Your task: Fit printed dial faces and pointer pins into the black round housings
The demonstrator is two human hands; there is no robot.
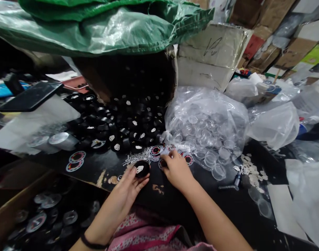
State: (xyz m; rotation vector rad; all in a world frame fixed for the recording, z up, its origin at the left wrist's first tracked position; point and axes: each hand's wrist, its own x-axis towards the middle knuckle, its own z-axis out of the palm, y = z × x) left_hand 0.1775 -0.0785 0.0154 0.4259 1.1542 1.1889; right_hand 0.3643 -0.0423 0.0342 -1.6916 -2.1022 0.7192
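My left hand (128,186) is closed round a black round part (142,168) with a white mark on top, held just above the dark table. My right hand (176,169) rests to the right of it, fingers pinched on a round printed dial disc (163,163) lying on the table. More printed discs (156,150) and a small heap of thin metal needles (137,157) lie just beyond my fingers. A big pile of black round parts (122,125) spreads behind them.
A clear bag of transparent round covers (206,122) sits right of the pile, with loose covers (218,171) spilled near it. A small screwdriver (234,183) and white stickers (250,170) lie at right. A box of finished pieces (44,216) stands at lower left. Green sacks (109,24) hang overhead.
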